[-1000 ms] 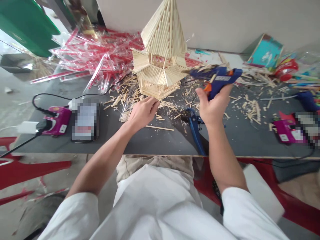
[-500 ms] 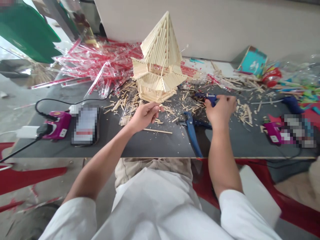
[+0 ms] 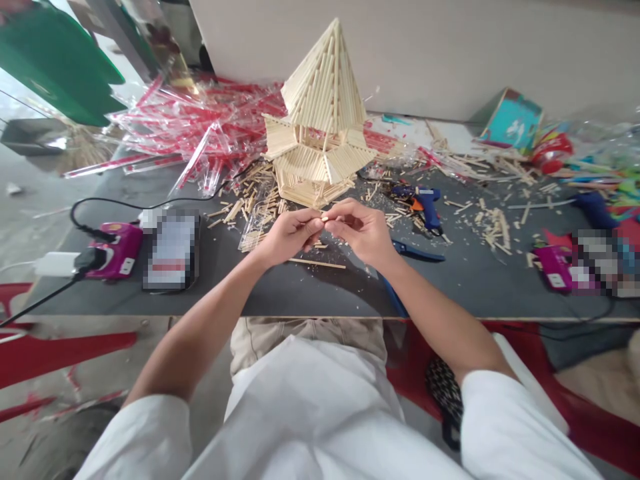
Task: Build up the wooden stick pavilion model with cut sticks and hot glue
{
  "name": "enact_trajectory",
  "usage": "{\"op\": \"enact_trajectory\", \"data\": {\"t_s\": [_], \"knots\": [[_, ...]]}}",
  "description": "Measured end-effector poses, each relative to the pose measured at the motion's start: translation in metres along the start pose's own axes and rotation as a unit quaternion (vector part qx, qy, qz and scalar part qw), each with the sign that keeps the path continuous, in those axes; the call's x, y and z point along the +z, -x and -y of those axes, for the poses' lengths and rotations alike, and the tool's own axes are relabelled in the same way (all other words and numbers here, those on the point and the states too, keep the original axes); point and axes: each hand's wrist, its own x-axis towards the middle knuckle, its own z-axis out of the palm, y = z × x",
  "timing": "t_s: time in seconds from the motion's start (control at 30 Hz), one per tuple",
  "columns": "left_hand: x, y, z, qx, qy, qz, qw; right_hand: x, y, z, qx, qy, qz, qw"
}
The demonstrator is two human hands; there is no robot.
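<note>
My left hand and my right hand meet fingertip to fingertip over the table's middle. Both pinch a tiny pale stick piece. Just behind them stands a pagoda-like model built of thin wooden sticks, with a pointed roof above a wider lower roof. A blue glue gun lies to the right of my right hand. The blue cutter is partly hidden by my right forearm. One long thin stick lies in front of my hands.
Red-and-clear plastic wrappers are heaped at the back left. A phone and a purple power socket lie on the left. Short stick offcuts litter the table. Another purple socket sits at the right.
My right hand has let go of the glue gun and moved left to meet my left hand. The glue gun now lies on the table. My left hand has barely moved.
</note>
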Motion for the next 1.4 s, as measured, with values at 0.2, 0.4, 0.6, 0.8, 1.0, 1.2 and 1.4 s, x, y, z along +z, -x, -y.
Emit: {"op": "enact_trajectory", "data": {"t_s": [0.2, 0.4, 0.6, 0.8, 1.0, 1.2, 1.4], "knots": [[0.000, 0.002, 0.002, 0.004, -0.117, -0.033, 0.993, -0.006, -0.002, -0.001, 0.016, 0.003, 0.084, 0.996], [-0.001, 0.003, 0.004, 0.094, -0.303, -0.205, 0.926, -0.007, 0.001, -0.006, 0.056, -0.018, 0.097, 0.994], [-0.004, 0.004, 0.000, 0.189, -0.317, -0.151, 0.917, -0.005, 0.002, -0.003, 0.070, -0.015, 0.073, 0.995], [0.001, 0.003, -0.004, 0.137, -0.161, -0.177, 0.961, 0.002, 0.004, -0.005, 0.087, -0.071, 0.006, 0.994], [0.004, 0.003, -0.002, 0.082, -0.071, -0.167, 0.980, 0.006, 0.001, 0.003, 0.038, -0.047, -0.038, 0.997], [0.003, 0.002, 0.003, 0.052, -0.192, -0.192, 0.961, -0.022, -0.026, 0.025, -0.100, 0.215, -0.143, 0.961], [0.003, 0.002, 0.009, 0.087, -0.354, -0.160, 0.917, -0.021, -0.038, 0.015, -0.183, 0.340, -0.124, 0.914]]}}
